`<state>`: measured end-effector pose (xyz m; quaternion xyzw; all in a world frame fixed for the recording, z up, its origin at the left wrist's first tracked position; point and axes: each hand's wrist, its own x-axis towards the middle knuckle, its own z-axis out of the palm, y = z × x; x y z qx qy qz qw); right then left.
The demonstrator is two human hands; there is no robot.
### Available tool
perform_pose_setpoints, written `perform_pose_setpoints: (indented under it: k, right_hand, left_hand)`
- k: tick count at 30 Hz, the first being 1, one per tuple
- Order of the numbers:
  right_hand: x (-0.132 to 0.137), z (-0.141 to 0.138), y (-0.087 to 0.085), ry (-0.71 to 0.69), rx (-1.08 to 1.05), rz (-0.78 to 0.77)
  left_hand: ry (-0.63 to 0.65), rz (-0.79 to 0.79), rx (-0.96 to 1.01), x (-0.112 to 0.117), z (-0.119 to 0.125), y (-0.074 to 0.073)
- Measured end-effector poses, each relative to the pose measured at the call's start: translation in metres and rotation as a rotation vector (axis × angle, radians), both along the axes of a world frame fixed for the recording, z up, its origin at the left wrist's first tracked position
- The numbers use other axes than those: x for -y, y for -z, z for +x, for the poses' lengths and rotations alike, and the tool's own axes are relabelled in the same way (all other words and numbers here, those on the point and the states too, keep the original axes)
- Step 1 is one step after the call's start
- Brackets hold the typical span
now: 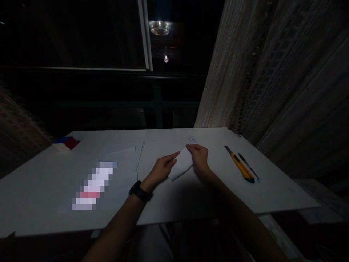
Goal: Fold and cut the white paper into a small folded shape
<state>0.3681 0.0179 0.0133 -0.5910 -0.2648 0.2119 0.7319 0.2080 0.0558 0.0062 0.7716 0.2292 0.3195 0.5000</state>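
Observation:
Both my hands hold a small folded piece of white paper point(181, 164) just above the white table point(207, 196). My left hand point(160, 170), with a black watch on its wrist, pinches the paper's left edge with closed fingers. My right hand point(199, 157) grips the paper's upper right corner, fingers curled over it. The paper tilts from upper right down to lower left between the two hands.
A yellow utility knife point(240, 165) and a black pen point(248, 166) lie to the right. Sheets of white paper point(122, 160) lie to the left, with a blurred-out patch on them. A coloured cube point(65, 142) sits at the far left corner. A curtain hangs at the right.

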Motion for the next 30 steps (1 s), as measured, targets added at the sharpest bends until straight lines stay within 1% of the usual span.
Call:
perform_pose_setpoints:
  k: [4, 8, 13, 16, 19, 25, 27, 30]
  right_hand:
    - [0.0003, -0.0015, -0.0001, -0.013, -0.023, 0.023]
    - [0.0001, -0.0005, 0.0013, -0.015, 0.011, 0.015]
    - [0.0003, 0.0021, -0.0003, 0.005, 0.098, -0.01]
    - [0.0004, 0.0029, -0.0013, -0.005, 0.099, 0.003]
    - [0.0005, 0.0029, -0.0019, -0.037, 0.026, 0.043]
    - [-0.0001, 0.0018, 0.0002, -0.068, 0.007, 0.117]
    - [-0.0012, 0.0011, 0.0026, -0.062, 0.011, 0.111]
    - [-0.0025, -0.0001, 0.0052, -0.053, 0.011, 0.108]
  left_hand:
    - [-0.083, 0.095, -0.032, -0.0011, 0.0003, 0.0015]
    - [-0.109, 0.175, -0.043, -0.0022, 0.0009, 0.0012]
    - [-0.16, 0.353, -0.16, -0.0024, 0.001, -0.0005]
    - [-0.167, 0.408, -0.184, -0.0022, 0.0006, -0.0008]
    - [-0.145, 0.357, -0.141, -0.0025, 0.0003, -0.0008]
    - [-0.045, 0.082, 0.044, -0.0039, 0.0007, -0.0007]
    - [-0.04, 0.025, 0.058, -0.0037, 0.0015, 0.0]
    - [-0.058, -0.012, 0.056, -0.0031, 0.0025, 0.0016]
